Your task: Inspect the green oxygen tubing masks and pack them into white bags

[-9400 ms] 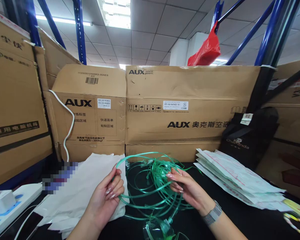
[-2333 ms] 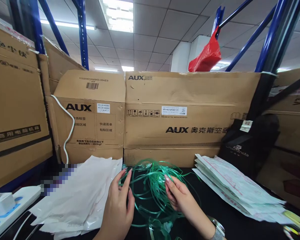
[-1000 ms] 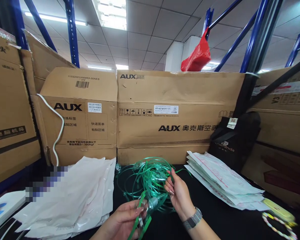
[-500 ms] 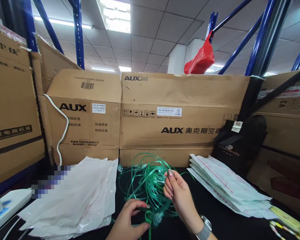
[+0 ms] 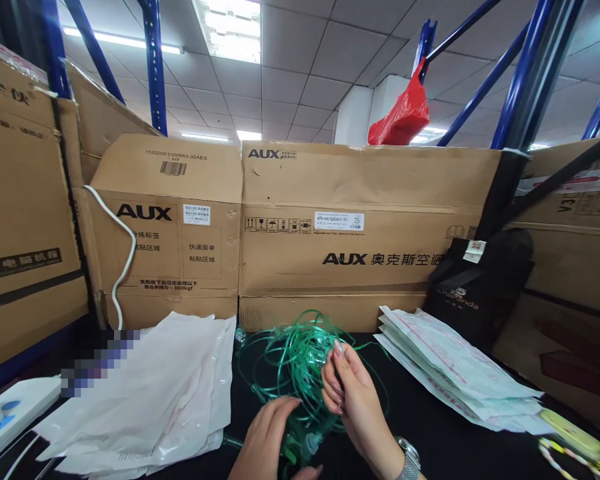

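A tangled heap of green translucent tubing point(image 5: 305, 353) lies on the black tabletop in front of me, its thin strands looped over each other. At its near side are a clear, cone-shaped connector point(image 5: 313, 443) and a green band. My left hand point(image 5: 266, 437) curves around this near part, with fingers and thumb apart; its palm side is hidden. My right hand point(image 5: 350, 387), with a watch on the wrist, is closed at the heap's right edge. Its thumb and forefinger pinch at the tubing, though the strand between the fingertips is hard to make out.
White plastic bags point(image 5: 155, 393) lie to the left, beside a white power strip point(image 5: 25, 407). Flat white packets point(image 5: 460, 373) are stacked at right, near a yellow case point(image 5: 575, 430). Cardboard boxes point(image 5: 370, 193) wall off the back, with a black bag point(image 5: 480, 287) against them.
My left hand has shifted right and downward, turning its back more toward me. My right hand has moved slightly left and down, still pinching. The upper loops of tubing have drawn closer together.
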Tool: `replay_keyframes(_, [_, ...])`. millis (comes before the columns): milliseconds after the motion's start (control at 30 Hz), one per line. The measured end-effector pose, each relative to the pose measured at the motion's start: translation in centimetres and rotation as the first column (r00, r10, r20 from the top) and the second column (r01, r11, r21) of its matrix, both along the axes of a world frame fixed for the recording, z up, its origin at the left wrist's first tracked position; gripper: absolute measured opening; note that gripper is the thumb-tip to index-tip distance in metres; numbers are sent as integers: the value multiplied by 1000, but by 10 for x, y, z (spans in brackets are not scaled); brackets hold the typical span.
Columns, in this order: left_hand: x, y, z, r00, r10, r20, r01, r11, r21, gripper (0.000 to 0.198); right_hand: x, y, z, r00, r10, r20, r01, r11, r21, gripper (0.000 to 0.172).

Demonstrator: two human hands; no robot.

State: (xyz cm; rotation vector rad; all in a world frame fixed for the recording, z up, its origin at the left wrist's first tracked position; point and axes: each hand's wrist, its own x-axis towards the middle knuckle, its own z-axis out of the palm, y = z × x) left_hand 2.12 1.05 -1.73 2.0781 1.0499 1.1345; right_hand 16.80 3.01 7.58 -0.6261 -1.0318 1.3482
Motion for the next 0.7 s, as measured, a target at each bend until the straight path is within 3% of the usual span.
replay_keyframes(67, [-1, -2, 13, 976, -44, 213, 68, 992, -109, 64, 1, -2, 1, 999, 22, 25, -23, 1000, 16, 25])
replay_keyframes(100, [-1, -2, 20, 927, -54, 371, 128, 975, -179, 63, 1, -2, 2, 999, 37, 39, -38, 999, 25, 24])
replay_keyframes(167, [-4, -2, 36, 723, -43, 689, 351, 882, -314, 66, 3, -3, 2, 991, 87, 102, -91, 995, 30, 24])
replay_keyframes(200, [-7, -1, 44, 596, 24, 803, 454, 814, -362, 70, 4, -4, 1, 979, 125, 161, -130, 991, 23, 25])
replay_keyframes(267, [-14, -1, 59, 394, 90, 914, 665, 659, -352, 75, 6, -6, 0, 930, 215, 300, -225, 974, 1, 26])
replay_keyframes(333, [-21, -1, 72, 275, 133, 952, 753, 587, -299, 69, 7, -8, -2, 857, 316, 408, -333, 942, -31, 25])
replay_keyframes(433, [-27, -3, 81, 208, 167, 964, 764, 588, -267, 46, 8, -13, -3, 714, 471, 518, -471, 870, -143, 21])
replay_keyframes(567, [-26, -7, 80, 240, 157, 958, 743, 605, -286, 34, 7, -19, -2, 514, 564, 647, -550, 795, -256, 21])
replay_keyframes(700, [-23, -11, 80, 241, 159, 958, 678, 678, -283, 21, 8, -17, 0, 472, 560, 681, -581, 779, -237, 17])
